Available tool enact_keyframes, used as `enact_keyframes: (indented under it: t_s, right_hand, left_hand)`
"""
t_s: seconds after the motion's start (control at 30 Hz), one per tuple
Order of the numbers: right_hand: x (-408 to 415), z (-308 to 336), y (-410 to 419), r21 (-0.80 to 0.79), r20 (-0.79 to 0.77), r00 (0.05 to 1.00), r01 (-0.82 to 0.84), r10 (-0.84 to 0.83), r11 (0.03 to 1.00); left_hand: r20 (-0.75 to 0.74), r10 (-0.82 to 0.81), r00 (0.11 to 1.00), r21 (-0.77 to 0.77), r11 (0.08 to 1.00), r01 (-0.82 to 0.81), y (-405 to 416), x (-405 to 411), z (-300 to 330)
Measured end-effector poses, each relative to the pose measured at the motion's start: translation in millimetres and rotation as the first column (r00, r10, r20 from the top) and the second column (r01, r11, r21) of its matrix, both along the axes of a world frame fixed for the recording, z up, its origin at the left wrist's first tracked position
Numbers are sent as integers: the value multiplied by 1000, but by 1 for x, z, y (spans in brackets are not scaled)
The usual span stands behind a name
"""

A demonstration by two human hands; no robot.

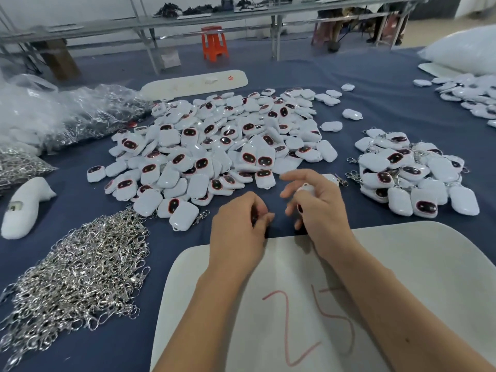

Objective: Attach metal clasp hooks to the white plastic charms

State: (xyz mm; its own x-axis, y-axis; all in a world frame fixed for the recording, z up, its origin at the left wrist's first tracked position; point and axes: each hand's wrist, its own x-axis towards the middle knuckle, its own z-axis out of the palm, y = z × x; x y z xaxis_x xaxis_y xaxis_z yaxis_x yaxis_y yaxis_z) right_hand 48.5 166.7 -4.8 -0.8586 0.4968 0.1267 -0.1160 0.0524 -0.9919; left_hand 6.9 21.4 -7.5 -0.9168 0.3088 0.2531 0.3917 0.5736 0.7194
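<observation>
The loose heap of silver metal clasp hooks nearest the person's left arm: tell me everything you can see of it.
The loose heap of silver metal clasp hooks lies on the dark blue cloth table cover, spread wide and tangled. The pieces look like shiny lobster clasps with small rings and short chain links, though single ones are hard to separate. Its far edge reaches the big central pile of white plastic charms; a stray hook lies beside the nearest charm. Neither hand touches it. The white board marked with red numerals sits just to its right.

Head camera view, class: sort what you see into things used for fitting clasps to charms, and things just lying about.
Job:
white plastic charms with dark oval faces
pile of silver metal clasp hooks
heap of finished charms
hands

Lying about:
orange plastic stool
white board marked 25
</observation>
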Motion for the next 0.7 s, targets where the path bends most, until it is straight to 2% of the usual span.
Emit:
enact_keyframes:
  t_s: [0.1, 0.2, 0.3, 0.47, 0.7]
  right_hand:
    - [1, 0, -4, 124, 37, 998, -58, 53, 991]
    - [1, 0, -5, 223, 66, 994, -103, 90, 969]
    - [2, 2, -6, 259, 53, 987, -160, 152, 952]
    - [5, 2, -2, 199, 11, 996, -90, 90, 976]
    - [4, 1, -2, 183, 0, 999, -48, 49, 982]
  left_hand:
    - [105, 41, 994, 333, 940, -74, 1, -2, 3]
    - [138, 12, 990, 449, 891, -73, 1, -2, 6]
    - [172, -55, 983, 494, 868, -38, 0, -1, 6]
    - [256, -121, 959, 573, 818, -50, -2, -7, 7]
    - [344, -17, 939, 608, 766, -209, -2, -8, 5]
